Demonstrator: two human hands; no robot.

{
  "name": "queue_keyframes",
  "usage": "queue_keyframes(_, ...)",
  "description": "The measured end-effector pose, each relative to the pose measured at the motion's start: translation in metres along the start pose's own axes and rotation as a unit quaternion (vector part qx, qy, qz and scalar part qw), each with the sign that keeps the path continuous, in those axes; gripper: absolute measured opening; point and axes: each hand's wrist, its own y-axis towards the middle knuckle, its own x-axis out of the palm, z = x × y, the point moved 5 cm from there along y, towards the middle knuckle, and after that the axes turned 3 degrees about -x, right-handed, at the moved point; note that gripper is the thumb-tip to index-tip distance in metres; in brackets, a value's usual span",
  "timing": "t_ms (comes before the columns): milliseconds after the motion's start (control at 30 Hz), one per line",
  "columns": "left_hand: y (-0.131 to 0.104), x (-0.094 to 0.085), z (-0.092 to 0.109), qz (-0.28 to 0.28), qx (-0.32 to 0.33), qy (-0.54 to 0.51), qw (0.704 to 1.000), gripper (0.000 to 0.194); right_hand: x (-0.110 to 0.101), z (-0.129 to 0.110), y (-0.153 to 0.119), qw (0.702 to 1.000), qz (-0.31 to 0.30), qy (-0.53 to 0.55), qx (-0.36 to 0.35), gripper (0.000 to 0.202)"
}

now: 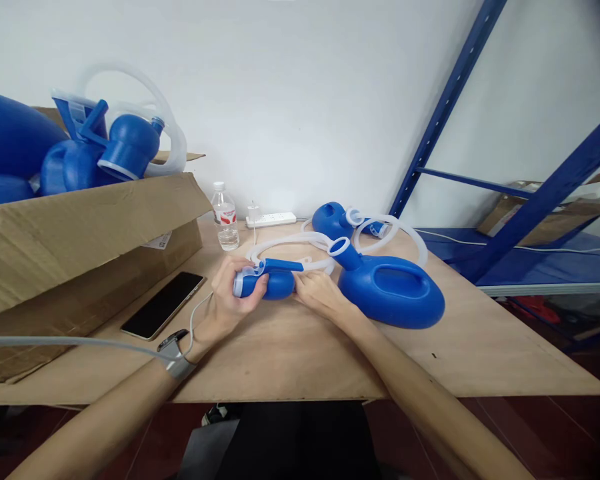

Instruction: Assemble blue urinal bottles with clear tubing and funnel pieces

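My left hand [229, 288] is wrapped round a blue urinal cup [275, 285] with a clear lid at its left end and a blue handle along its top. The thumb presses on the cup's near side. My right hand [320, 292] is closed at the cup's narrow right end, fingers pinched round what looks like the end of a translucent tube [290, 238]; the joint itself is hidden. The tube loops behind both hands. Just right of my right hand lies a blue urinal bottle [393, 293] with a grip opening and an angled, white-rimmed neck.
At the left, a cardboard box [95, 207] holds several blue bottles and cups. A phone [164, 305], a water bottle [225, 217] and a power strip [271, 220] are on the table. Another blue bottle [330, 219] with tubing stands behind. Blue shelving [445, 100] borders the right side.
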Motion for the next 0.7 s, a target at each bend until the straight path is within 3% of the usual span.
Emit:
queue_keyframes(67,0.001,0.002,-0.007,-0.001,-0.043,-0.013,0.999,0.019,-0.001,-0.001,-0.001,1.000,0.016,0.025,0.009,0.039)
queue_keyframes(200,0.004,0.007,-0.035,0.007,-0.237,-0.028,0.971,0.024,-0.007,0.003,-0.001,0.994,0.060,0.077,0.055,0.034)
queue_keyframes(267,0.006,0.007,-0.047,0.014,-0.282,-0.023,0.959,0.028,-0.010,0.006,-0.002,0.990,0.086,0.100,0.053,0.030)
queue_keyframes(433,0.011,-0.004,-0.066,0.070,-0.301,-0.005,0.951,0.032,-0.012,0.015,-0.007,0.994,0.093,0.053,0.035,0.045)
queue_keyframes(700,0.008,-0.001,-0.071,0.073,-0.313,0.011,0.947,0.034,-0.008,0.030,-0.011,0.985,0.104,-0.018,0.139,0.053)
